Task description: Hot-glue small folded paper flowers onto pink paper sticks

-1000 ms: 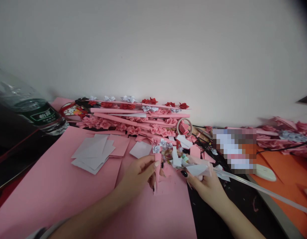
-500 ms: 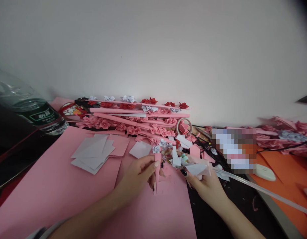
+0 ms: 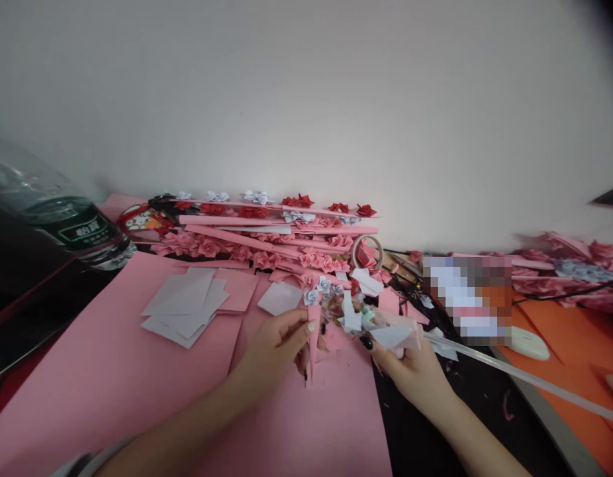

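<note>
My left hand (image 3: 291, 338) pinches a rolled pink paper stem (image 3: 314, 331), which stands nearly upright over the large pink sheet. Small white folded paper flowers (image 3: 324, 288) and a pink one cluster at its top. Closed around what looks like a glue gun (image 3: 378, 324), cluttered with paper scraps, is my right hand (image 3: 408, 371). A long translucent glue stick (image 3: 525, 381) runs out of its back toward the right edge. The gun's front end is close to the stem; whether they touch is hard to tell.
White paper squares (image 3: 182, 305) lie on the pink sheet (image 3: 197, 411). Behind are flowered paper stems (image 3: 267, 245) and a tape roll (image 3: 367, 254). A water bottle (image 3: 78, 222) stands left. To the right are a mouse (image 3: 529, 343) and orange paper (image 3: 574, 331).
Both hands stay almost still. The pink stem's lower end and the glue gun have shifted only very slightly.
</note>
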`<state>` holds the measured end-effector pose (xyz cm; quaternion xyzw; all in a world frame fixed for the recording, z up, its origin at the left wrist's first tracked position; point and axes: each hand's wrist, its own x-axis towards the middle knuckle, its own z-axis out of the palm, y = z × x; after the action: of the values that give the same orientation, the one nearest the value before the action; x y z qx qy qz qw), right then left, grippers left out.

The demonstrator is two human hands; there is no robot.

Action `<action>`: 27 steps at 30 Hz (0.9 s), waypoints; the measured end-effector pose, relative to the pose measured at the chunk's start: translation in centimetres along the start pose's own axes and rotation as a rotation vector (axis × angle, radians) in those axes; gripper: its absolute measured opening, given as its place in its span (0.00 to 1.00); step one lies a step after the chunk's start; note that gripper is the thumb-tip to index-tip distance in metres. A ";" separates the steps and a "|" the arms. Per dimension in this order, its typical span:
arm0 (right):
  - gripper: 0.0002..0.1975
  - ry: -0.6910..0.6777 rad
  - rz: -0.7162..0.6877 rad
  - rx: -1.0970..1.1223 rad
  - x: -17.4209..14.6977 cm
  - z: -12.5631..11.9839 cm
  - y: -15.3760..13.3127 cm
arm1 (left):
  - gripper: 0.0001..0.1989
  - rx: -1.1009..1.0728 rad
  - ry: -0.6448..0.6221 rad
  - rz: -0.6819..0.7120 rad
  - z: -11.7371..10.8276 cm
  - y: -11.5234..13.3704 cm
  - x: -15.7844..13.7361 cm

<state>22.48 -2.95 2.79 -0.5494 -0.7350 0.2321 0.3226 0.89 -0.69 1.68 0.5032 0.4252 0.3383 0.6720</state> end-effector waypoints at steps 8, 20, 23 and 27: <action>0.08 -0.011 -0.001 -0.038 -0.3 -0.1 0.0 | 0.13 0.024 0.000 0.014 0.0 -0.3 0.1; 0.10 -0.015 0.021 -0.050 -0.2 -0.1 -0.1 | 0.14 0.056 0.001 0.011 0.0 -0.2 0.0; 0.08 -0.013 0.005 -0.046 -0.2 -0.1 -0.2 | 0.13 0.054 0.003 0.012 0.1 -0.2 0.0; 0.09 -0.006 0.014 -0.054 -0.2 -0.1 -0.1 | 0.14 0.060 -0.003 0.010 0.1 -0.1 -0.1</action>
<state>22.55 -3.21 2.92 -0.5624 -0.7380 0.2161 0.3039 0.95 -0.85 1.61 0.5255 0.4317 0.3280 0.6556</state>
